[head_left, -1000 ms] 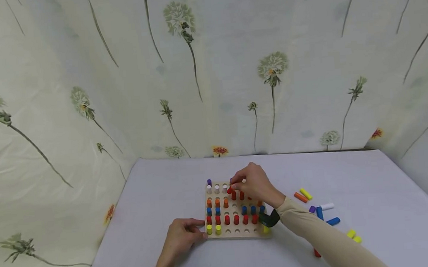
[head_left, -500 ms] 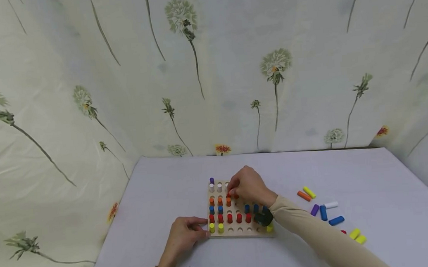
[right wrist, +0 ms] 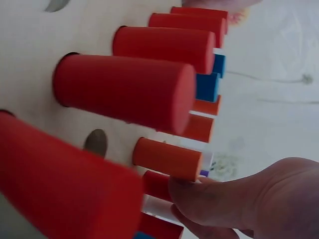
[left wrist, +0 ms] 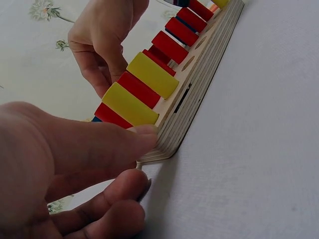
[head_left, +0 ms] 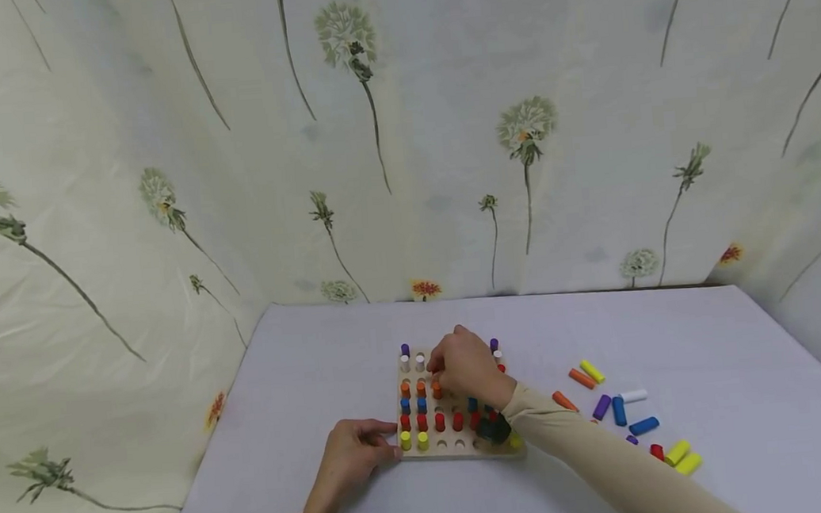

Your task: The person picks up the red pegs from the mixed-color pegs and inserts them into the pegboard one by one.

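A wooden pegboard lies on the table with rows of coloured pegs upright in its holes. My right hand is over the back part of the board and hides some of its pegs. In the right wrist view, its thumb and finger pinch a red peg that stands low at the board, beside an orange peg. How deep the red peg sits cannot be seen. My left hand touches the board's left edge with thumb and index finger, the thumb at the front corner near a yellow peg.
Loose pegs lie to the right of the board: a white peg, an orange peg, blue peg, purple peg, red peg, and several yellow ones. A flower-patterned cloth hangs behind the table.
My right hand has come slightly left and nearer, lowering the red peg from above the board down to it. More loose pegs show beside the right forearm. The left hand keeps its place.
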A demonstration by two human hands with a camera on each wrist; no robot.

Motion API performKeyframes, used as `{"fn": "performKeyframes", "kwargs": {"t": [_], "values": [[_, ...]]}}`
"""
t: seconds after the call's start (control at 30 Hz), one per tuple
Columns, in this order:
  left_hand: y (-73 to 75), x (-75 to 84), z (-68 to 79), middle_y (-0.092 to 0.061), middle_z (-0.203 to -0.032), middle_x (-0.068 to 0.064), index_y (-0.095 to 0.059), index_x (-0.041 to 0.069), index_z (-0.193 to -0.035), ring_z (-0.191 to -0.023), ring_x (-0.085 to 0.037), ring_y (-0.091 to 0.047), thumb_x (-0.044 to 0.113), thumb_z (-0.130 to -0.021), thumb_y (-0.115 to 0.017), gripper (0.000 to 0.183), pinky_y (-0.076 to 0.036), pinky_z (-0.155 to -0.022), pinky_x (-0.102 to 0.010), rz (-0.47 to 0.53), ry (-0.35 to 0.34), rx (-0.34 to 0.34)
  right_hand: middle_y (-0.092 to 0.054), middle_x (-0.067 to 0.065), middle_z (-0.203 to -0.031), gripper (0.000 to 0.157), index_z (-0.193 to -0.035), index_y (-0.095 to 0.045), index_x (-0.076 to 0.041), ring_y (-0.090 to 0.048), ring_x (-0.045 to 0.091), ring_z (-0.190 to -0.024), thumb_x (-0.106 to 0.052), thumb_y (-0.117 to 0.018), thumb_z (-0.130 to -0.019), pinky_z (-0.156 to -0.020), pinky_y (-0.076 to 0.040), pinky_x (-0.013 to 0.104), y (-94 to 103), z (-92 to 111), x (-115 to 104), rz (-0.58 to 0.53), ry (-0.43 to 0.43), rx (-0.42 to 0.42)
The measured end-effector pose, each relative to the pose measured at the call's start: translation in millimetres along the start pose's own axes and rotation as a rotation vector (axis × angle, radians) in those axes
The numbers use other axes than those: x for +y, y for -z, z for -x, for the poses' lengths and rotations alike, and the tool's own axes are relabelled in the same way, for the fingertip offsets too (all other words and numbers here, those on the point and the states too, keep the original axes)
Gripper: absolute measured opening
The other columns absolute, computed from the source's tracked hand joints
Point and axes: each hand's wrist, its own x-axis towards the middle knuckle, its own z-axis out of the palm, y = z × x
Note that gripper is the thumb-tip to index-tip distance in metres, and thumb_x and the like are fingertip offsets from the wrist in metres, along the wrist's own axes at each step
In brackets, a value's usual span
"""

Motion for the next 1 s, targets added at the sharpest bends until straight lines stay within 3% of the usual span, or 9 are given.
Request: {"fn": "performKeyframes", "kwargs": {"t": [0.1,0.57,0.77,0.9,1.0], "values": [[1.3,0.0,0.5,-0.068,-0.076,0.001,-0.083,0.008,-0.110,-0.073,-0.017,-0.055,0.011,-0.080,-0.091,0.031,-0.041,-0.065,-0.030,-0.010,-0.008,-0.003,-0.078,-0.004,-0.079,0.009,-0.080,-0.085,-0.016,-0.047,0.015,-0.076,-0.008,-0.090,-0.079,-0.069,-0.043,0.032,-1.9,2,-2,0.011,-0.004,0.022],[1.0,-0.8,0.6,-0.069,-0.077,0.000,-0.083,0.008,-0.110,-0.074,-0.017,-0.056,0.011,-0.082,-0.091,0.030,-0.042,-0.066,-0.031,-0.013,0.015,-0.008,-0.080,-0.003,-0.088,0.017,-0.091,-0.086,-0.017,-0.048,0.019,-0.080,-0.005,-0.086,-0.079,-0.078,-0.038,0.040,-2.8,5,-2,0.024,-0.031,-0.008],[-0.6,0.5,0.6,-0.070,-0.079,-0.001,-0.082,0.008,-0.112,-0.075,-0.017,-0.056,0.012,-0.082,-0.091,0.031,-0.043,-0.067,-0.032,-0.009,0.014,-0.007,-0.082,0.000,-0.092,0.030,-0.104,-0.086,-0.015,-0.064,0.023,-0.086,0.000,-0.080,-0.078,-0.079,-0.043,0.043,10.0,8,-2,0.024,0.011,-0.023],[-1.3,0.0,0.3,-0.070,-0.079,-0.001,-0.082,0.008,-0.112,-0.075,-0.017,-0.057,0.012,-0.081,-0.091,0.032,-0.043,-0.067,-0.031,-0.006,0.023,-0.006,-0.082,0.002,-0.091,0.026,-0.108,-0.085,-0.013,-0.072,0.025,-0.091,-0.006,-0.080,-0.083,-0.080,-0.047,0.045,24.4,15,-3,0.026,0.027,-0.008],[-1.1,-0.4,0.3,-0.070,-0.079,-0.001,-0.083,0.009,-0.112,-0.073,-0.017,-0.056,0.012,-0.081,-0.090,0.032,-0.043,-0.064,-0.030,-0.009,0.017,0.000,-0.082,0.003,-0.093,0.021,-0.107,-0.085,-0.013,-0.068,0.024,-0.090,-0.012,-0.082,-0.087,-0.081,-0.046,0.044,39.3,23,3,0.022,0.030,0.007]]}}
